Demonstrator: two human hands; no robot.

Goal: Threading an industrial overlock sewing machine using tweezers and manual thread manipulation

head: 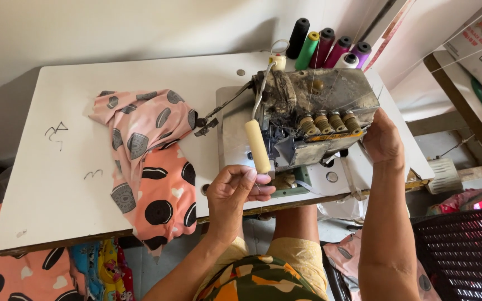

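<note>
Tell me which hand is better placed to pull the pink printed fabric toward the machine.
Probably the left hand: it hovers at the table's front edge, pinched by the cream tube, only a short reach from the pink fabric. The right hand rests on the far side of the sewing machine.

The sewing machine [313, 120] is looking like old metal, dull, scratched and dirty. The tabletop [57, 184] is looking smooth, white and a bit shiny, with a worn wood edge. The pink cloth [152, 167] is looking soft and matt. The thread cones [330, 47] are looking fuzzy.
</note>
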